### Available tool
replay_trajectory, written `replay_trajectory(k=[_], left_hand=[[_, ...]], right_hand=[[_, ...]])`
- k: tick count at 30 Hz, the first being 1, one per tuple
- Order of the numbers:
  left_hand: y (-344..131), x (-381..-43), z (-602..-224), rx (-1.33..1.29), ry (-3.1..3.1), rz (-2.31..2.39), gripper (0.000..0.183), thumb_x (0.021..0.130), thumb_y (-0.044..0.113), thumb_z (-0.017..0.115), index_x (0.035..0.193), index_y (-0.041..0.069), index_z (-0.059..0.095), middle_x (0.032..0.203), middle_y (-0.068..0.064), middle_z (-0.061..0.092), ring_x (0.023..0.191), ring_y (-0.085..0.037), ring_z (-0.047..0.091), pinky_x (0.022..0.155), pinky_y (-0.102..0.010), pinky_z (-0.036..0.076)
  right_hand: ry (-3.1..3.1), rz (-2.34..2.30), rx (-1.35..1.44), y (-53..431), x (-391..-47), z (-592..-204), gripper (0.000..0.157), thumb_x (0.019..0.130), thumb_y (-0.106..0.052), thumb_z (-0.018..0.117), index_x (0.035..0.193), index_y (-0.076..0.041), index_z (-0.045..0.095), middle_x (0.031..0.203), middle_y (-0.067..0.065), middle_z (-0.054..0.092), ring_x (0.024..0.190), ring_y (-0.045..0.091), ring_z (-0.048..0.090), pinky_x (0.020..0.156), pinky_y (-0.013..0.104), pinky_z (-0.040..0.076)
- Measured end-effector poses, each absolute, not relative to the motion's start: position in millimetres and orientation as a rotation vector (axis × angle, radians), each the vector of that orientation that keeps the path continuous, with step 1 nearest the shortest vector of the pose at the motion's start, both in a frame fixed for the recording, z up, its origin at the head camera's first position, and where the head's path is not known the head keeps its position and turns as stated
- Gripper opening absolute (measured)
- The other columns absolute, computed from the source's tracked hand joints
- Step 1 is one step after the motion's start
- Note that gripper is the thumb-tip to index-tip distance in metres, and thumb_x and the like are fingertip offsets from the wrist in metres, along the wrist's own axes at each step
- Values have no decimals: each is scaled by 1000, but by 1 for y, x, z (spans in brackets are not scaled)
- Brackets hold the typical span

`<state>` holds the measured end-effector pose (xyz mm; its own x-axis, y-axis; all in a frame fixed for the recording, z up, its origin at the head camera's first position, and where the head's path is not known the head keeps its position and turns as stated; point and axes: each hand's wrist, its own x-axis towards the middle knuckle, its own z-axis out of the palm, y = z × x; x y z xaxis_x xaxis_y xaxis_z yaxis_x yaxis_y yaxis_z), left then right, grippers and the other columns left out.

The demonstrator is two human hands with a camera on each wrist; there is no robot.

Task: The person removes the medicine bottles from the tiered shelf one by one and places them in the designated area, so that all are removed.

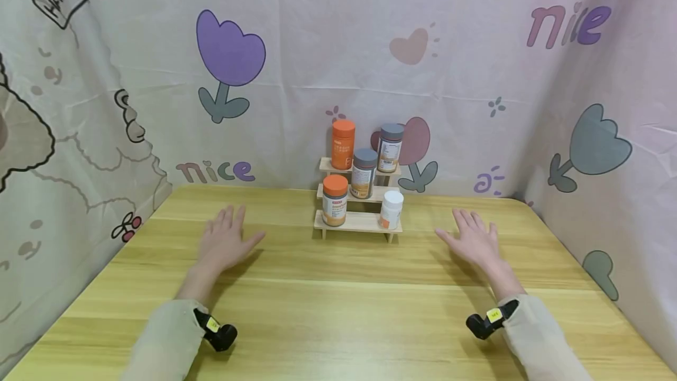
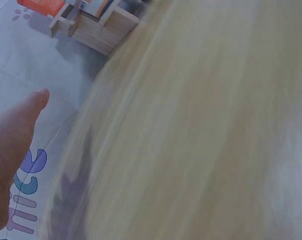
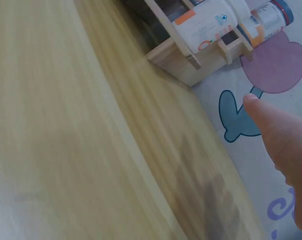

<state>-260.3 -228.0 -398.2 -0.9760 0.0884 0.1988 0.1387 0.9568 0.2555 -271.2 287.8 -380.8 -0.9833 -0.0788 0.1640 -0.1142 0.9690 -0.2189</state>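
A three-tier wooden stand (image 1: 359,221) is at the back middle of the table. Its top tier bears an all-orange bottle (image 1: 342,146) and a grey-capped bottle (image 1: 389,148). Another grey-capped bottle (image 1: 364,174) stands on the middle tier. On the lowest tier are an orange-capped bottle (image 1: 335,200) at the left and a small white bottle (image 1: 391,210) at the right. To the stand's left my left hand (image 1: 224,241) is spread with its thumb out, holding nothing. My right hand (image 1: 472,240), likewise spread and holding nothing, is at the stand's right.
The wooden table (image 1: 338,316) has a patterned cloth (image 1: 328,34) hanging behind it and at both sides. Each sleeve carries a small black camera; the left one (image 1: 221,334) and the right one (image 1: 485,323) are over the table.
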Motion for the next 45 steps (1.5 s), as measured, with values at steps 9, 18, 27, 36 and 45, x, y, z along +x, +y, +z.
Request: replay_trajectory(k=[9, 18, 27, 36, 45], left_hand=[[-200, -278, -395, -252, -2864, -739, 92, 88, 52, 53, 143, -10, 14, 147, -32, 13, 135, -46, 12, 109, -58, 10], [-161, -288, -390, -214, -2754, -1526, 96, 88, 37, 62, 147, -1, -3, 152, -22, -4, 139, -38, 0, 112, -51, 3], [-131, -294, -397, -253, -2698, -1757, 91, 88, 27, 63, 147, -2, 2, 152, -23, 5, 137, -40, 11, 112, -47, 12], [-111, -300, -406, -305, -2697, -1817, 91, 84, 25, 67, 146, -5, 8, 152, -20, 11, 137, -36, 16, 113, -43, 14], [-101, -302, -410, -295, -2670, -1900, 87, 84, 19, 68, 146, -5, 11, 151, -22, 13, 137, -38, 17, 112, -46, 17]], right_hand=[[-2908, 798, 225, 270, -279, -377, 84, 91, -51, 48, 146, 3, 14, 148, 29, 14, 134, 48, 10, 106, 65, 1], [-2774, 1416, 335, 240, -286, -376, 81, 91, -25, 60, 146, 5, 8, 148, 30, 15, 134, 46, 15, 108, 59, 14], [-2731, 1688, 376, 223, -301, -386, 82, 86, -13, 65, 145, 7, 11, 147, 29, 19, 135, 43, 19, 110, 52, 17], [-2735, 1758, 408, 211, -306, -394, 79, 86, -15, 66, 144, 8, 17, 145, 29, 25, 133, 42, 25, 110, 50, 20], [-2669, 1887, 432, 208, -304, -396, 76, 87, -9, 62, 145, 7, 15, 146, 28, 23, 134, 41, 22, 111, 49, 19]])
